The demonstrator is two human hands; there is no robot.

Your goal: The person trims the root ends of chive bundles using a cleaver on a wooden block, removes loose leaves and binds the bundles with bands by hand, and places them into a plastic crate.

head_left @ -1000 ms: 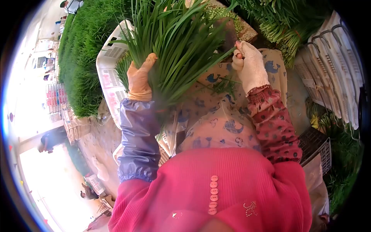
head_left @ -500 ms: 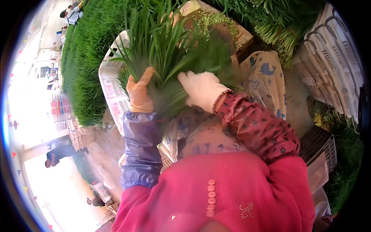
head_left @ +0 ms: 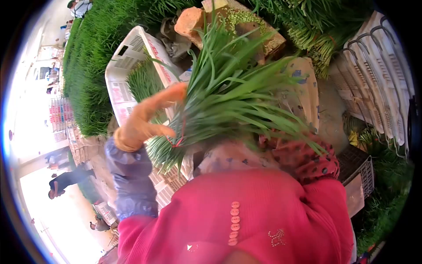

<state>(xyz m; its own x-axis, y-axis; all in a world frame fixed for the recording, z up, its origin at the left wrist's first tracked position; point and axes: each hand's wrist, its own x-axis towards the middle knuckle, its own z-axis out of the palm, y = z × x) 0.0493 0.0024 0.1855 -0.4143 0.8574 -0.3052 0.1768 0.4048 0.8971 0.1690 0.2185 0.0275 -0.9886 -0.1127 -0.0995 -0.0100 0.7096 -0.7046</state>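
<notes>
A bundle of long green leaves, like garlic chives (head_left: 211,103), lies across my lap, its leaf tips fanned to the right. A thin red tie (head_left: 178,142) goes round it near the cut ends. My left hand (head_left: 147,116), in an orange glove, is at the tied end. Its thumb and fingers are apart, the fingertips at the bundle's edge. My right sleeve (head_left: 310,158), red with dark spots, runs under the leaves, which hide my right hand. A white plastic crate (head_left: 118,81) holding more cut greens (head_left: 145,83) stands beyond my left hand.
Greens are heaped along the left (head_left: 90,75) and at the top right (head_left: 312,39). An orange brick-like block (head_left: 190,24) sits near a board with green trimmings (head_left: 246,22). White crates (head_left: 369,75) stand at the right. Another person (head_left: 70,179) is at far left.
The bundle has swung from upright to lying rightward, and its red tie now shows. My left hand has opened and shifted left. My white-gloved right hand has gone beneath the leaves.
</notes>
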